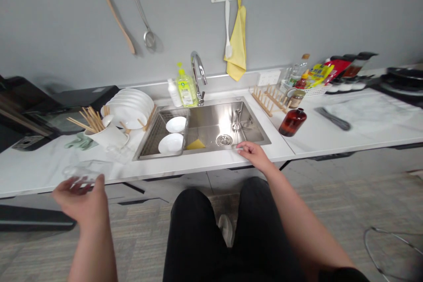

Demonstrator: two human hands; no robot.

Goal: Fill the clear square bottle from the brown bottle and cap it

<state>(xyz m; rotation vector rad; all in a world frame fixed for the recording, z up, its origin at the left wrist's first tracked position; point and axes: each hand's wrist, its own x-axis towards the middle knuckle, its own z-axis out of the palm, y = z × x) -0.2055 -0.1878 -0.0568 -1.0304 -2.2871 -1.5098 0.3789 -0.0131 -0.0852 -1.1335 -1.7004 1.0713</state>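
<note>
The left hand is apparently handling a clear, glass-like tumbler, grip unclear, next probably needing steadiness, the empty right hand hovering apart.

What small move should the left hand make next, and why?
Probably the left hand should secure the clear vessel before moving it: it shows near the front edge of the counter, and blur hides whether it is gripped firmly. The right hand is away, by the sink.

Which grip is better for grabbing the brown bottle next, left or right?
Probably the right grip: it's by the sink, nearer the brown bottle, and looks empty. The left grip is farther away, at a clear, blurry object.
</note>
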